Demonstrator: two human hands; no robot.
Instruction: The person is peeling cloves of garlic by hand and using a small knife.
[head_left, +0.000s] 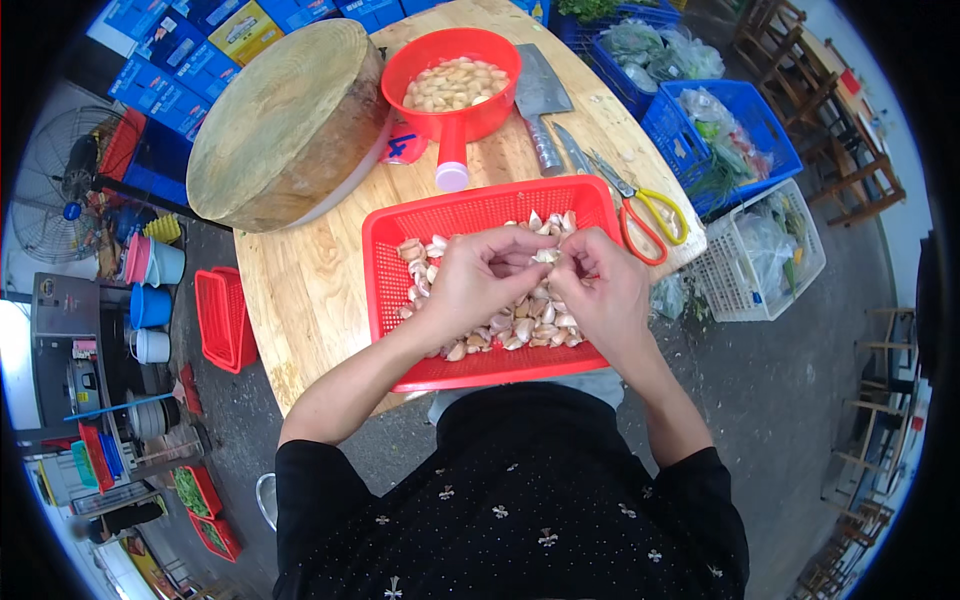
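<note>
Between the fingertips of my left hand (487, 274) is a pale garlic clove (546, 256) with whitish skin on it. My right hand (600, 281) pinches at the clove's other side, its thumb and forefinger pressed together. Both hands hover over a red perforated plastic basket (487, 371), which holds many unpeeled garlic cloves (525, 326). Beyond the basket stands a red plastic ladle-shaped bowl (397, 64), its handle towards me. Peeled garlic cloves (457, 81) lie in it, seemingly in water.
A thick round wooden chopping block (285, 120) stands tilted at the left of the wooden table (300, 277). A cleaver (544, 90), a knife (571, 146) and scissors (637, 206) lie at the right. Blue crates (731, 135) and a white crate (757, 255) with bagged vegetables stand beyond the table's right edge.
</note>
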